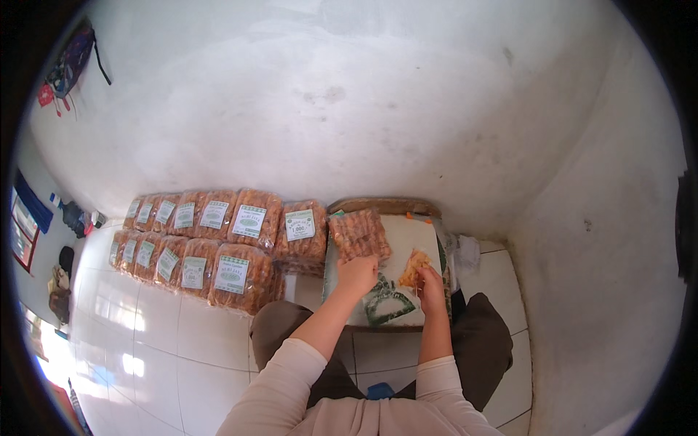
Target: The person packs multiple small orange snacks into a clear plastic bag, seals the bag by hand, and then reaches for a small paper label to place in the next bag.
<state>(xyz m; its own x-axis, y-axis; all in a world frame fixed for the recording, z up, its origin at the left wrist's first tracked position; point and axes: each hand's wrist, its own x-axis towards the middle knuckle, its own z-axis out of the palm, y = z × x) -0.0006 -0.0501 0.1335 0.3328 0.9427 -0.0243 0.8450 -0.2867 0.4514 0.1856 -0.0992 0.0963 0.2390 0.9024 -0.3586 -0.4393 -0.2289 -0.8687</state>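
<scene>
A low table (401, 234) with a worn white top and green printed patches stands between my knees. On its far left part lies a clear plastic pack of brown-orange snacks (360, 234), its contents in ridged rows. My left hand (359, 275) is at the pack's near edge with curled fingers gripping it; the fingertips are partly hidden. My right hand (429, 284) holds a small orange-yellow snack piece or packet (413, 268) above the right half of the top. Whether it has a wrapper is hard to tell.
Two rows of labelled snack packs (240, 275) stand on the white tiled floor (212, 349) left of the table. Another labelled pack (300, 229) sits against the table's left side. Behind is a white wall (338, 120). Clear plastic (466, 253) lies right of the table.
</scene>
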